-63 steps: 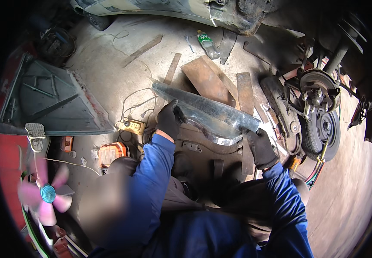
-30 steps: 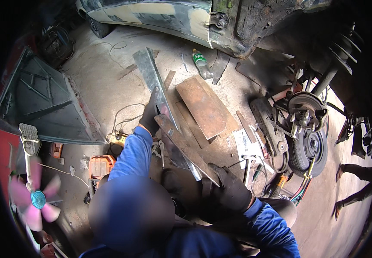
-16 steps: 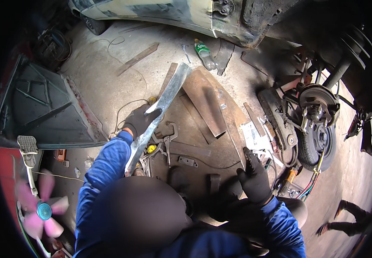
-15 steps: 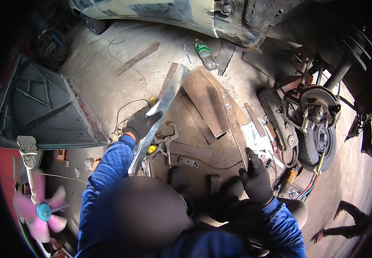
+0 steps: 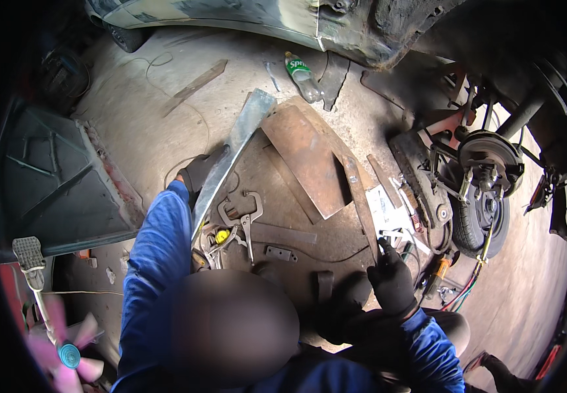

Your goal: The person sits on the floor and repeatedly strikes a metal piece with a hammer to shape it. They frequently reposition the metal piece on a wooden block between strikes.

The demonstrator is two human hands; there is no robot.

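My left hand, in a dark glove, is closed around a long grey folded sheet-metal strip, which slants up and to the right. My right hand, also gloved, is beside the lower end of a long narrow rusty strip. Its fingers are drawn together; whatever is between them is too dark to make out. On the floor between my hands are a rusty bent metal sheet, C-clamp locking pliers, a small yellow round object and a small metal plate with holes.
A car body crosses the far side, and a green-labelled bottle lies before it. To the right are a wheel, brake parts and an orange-handled tool. A dark panel and a pink fan are at left.
The metal strip has turned in my left hand, showing more of its broad face, and moved slightly left. My right hand's fingers have drawn closer together. The whole view has shifted a little.
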